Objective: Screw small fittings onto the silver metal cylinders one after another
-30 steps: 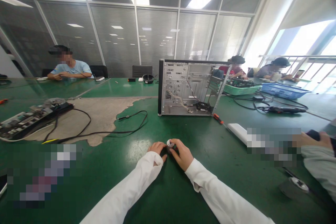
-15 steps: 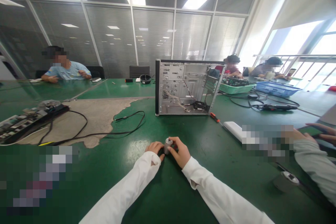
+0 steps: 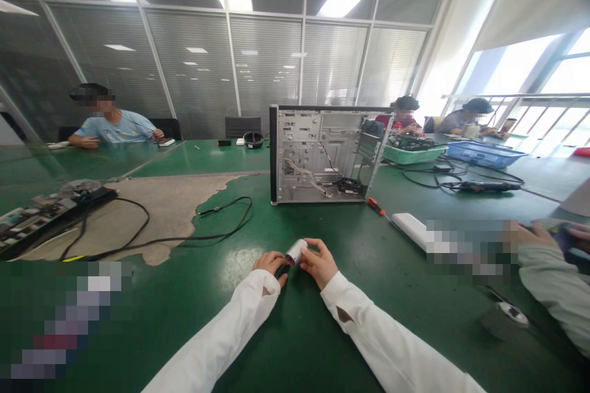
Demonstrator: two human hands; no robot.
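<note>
A small silver metal cylinder [image 3: 296, 251] is tilted in front of me above the green table [image 3: 295, 344], its upper end leaning right and its lower end facing left. My right hand [image 3: 321, 263] pinches its upper right end between thumb and fingers. At the lower left end, the curled fingertips of my left hand [image 3: 271, 265] press against it. A dark patch shows beneath the left fingers, and I cannot tell whether it is a shadow or an object. What kind of part the cylinder is does not show.
An open computer case [image 3: 329, 156] stands ahead, with an orange-handled screwdriver [image 3: 377, 206] beside it. A white box [image 3: 412, 228] and a larger metal cylinder [image 3: 504, 320] lie right, near a co-worker's sleeve [image 3: 548, 282]. Cables [image 3: 225, 233] and a circuit-board assembly [image 3: 50, 212] are left. Green [image 3: 415, 153] and blue baskets [image 3: 486, 153] stand behind.
The small cylinder has gone from upright to tilted, its top swinging right and its lower end turning left. Both hands stay at it. The view has shifted slightly.
</note>
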